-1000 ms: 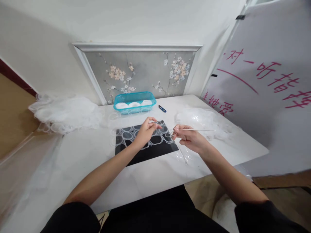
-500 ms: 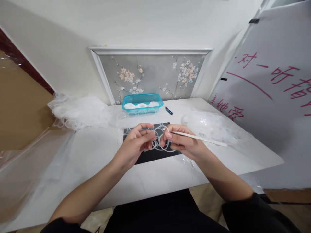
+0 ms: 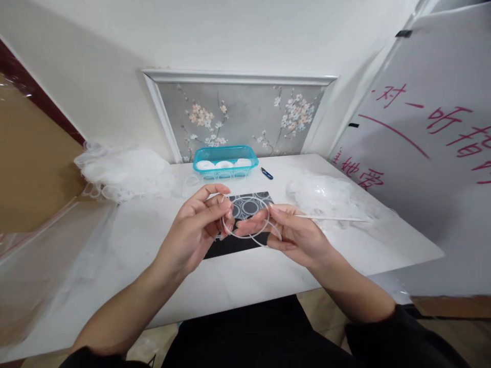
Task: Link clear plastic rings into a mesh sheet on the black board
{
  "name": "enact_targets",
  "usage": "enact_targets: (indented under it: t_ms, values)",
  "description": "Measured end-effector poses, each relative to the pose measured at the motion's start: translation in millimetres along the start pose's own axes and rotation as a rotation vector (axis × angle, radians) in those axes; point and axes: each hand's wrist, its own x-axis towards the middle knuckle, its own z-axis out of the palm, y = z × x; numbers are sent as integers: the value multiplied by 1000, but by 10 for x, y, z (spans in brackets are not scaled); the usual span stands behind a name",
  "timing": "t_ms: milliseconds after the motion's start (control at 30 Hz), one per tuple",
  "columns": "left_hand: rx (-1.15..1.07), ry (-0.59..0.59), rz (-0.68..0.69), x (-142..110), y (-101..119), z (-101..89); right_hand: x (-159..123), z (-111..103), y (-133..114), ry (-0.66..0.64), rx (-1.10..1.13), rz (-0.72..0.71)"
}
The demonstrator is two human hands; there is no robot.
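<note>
Between my two hands is a thin white plastic ring (image 3: 245, 237), held above a black sheet (image 3: 230, 249) with pale circles on it. The thumb and fingers of my left hand (image 3: 203, 220) pinch the ring's left side. My right hand (image 3: 295, 230) pinches its right side, and a second thin loop hangs at those fingers. A slim white stick (image 3: 341, 219) lies across my right hand and points out to the right. Part of the sheet is hidden behind my hands.
A blue plastic basket (image 3: 226, 153) with white spools (image 3: 224, 164) stands at the back, beside small dark thread snips (image 3: 266, 174). A heap of white rings (image 3: 126, 174) lies at the left, and a clear plastic pile (image 3: 330, 197) at the right.
My hands have moved apart, the left one going left. The ring now shows stretched out between them, and the stick has turned to lie more level.
</note>
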Motion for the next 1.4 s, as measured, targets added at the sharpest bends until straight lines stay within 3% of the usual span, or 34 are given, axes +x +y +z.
enact_targets:
  t_ms: [167,267,400,567,700,800,933,1033,1200,1400]
  values:
    - [60,-11,32,6,2,-37,1,-3,12,62,-12,-48]
    - [351,-53,108,31,-30,-100,26,-56,93,169,23,-68]
    - [805,46,301,73,-159,-134,100,-163,292,284,172,-22]
    - [967,-54,357,137,-421,-68,170,-230,545,375,365,59]
    - [968,-80,327,251,-571,-74,156,-289,720,435,371,32]
    - [828,-140,246,336,-607,-97,143,-387,835,454,192,-43]
    - [588,-249,132,389,-604,-59,153,-460,929,399,-120,-99]
    - [488,-282,88,406,-619,-17,152,-406,938,324,-192,-106]
    - [500,-267,155,456,-766,-26,87,-376,873,351,55,-75]
    - [501,-219,123,603,-1029,-73,-19,-612,768,368,370,94]
